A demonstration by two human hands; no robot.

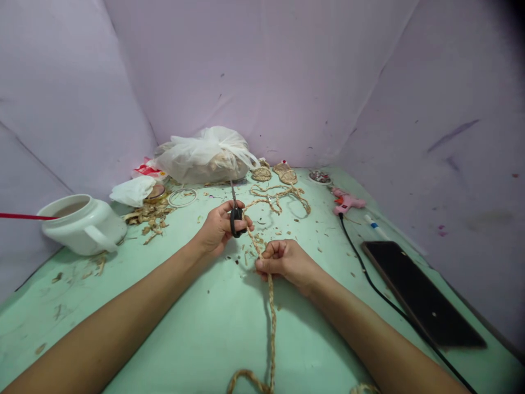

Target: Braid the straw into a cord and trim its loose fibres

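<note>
My left hand (217,227) is closed around black-handled scissors (237,216), their blades pointing away from me. The fingertips of that hand also touch a braided straw-coloured cord (271,317). Lower and to the right, my right hand (287,262) pinches the same cord between thumb and fingers. From there the cord hangs down toward the near edge, where it curls. Its far part runs past the scissors and lies in loops on the table, near two small woven sole-shaped pieces (288,176).
A white pot (88,227) with a red stick stands left, beside dry fibre scraps (151,216). A plastic bag (205,156) sits at the back. Right lie a pink glue gun (346,202), its black cable, and a dark phone-like slab (422,295). Small scraps dot the green table (184,339).
</note>
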